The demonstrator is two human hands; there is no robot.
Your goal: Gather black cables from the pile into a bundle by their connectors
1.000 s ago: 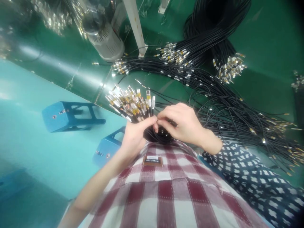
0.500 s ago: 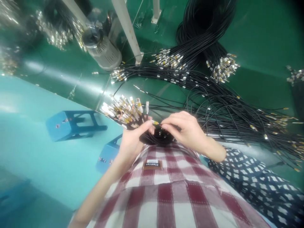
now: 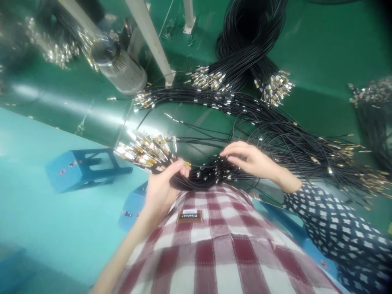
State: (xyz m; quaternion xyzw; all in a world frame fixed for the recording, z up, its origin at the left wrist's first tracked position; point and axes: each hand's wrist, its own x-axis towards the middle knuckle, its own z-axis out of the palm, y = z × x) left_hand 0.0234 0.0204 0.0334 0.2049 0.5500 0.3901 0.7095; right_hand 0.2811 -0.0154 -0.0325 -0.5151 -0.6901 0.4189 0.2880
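A bundle of black cables with shiny metal and yellow connector ends [image 3: 147,151] is gripped in my left hand [image 3: 163,183], its thumb pressed across the cables. One yellow-marked cable end pokes out at the fingertips. The cables run right across my lap, over the checked apron [image 3: 211,241]. My right hand [image 3: 252,159] is to the right, thumb and index finger curled close together over the dark cables; whether a thin cable lies between them is too small to tell.
Long loose black cables [image 3: 275,122] spread over the green surface [image 3: 321,53]. Coiled cables [image 3: 251,41] lie at the top. A grey-white machine [image 3: 124,71] stands by a pale metal leg [image 3: 153,41]. A blue stool [image 3: 76,169] is on the left.
My right hand has moved right, away from my left hand and the yellow-marked end. My left hand still holds the bundle. The view has shifted slightly to the right.
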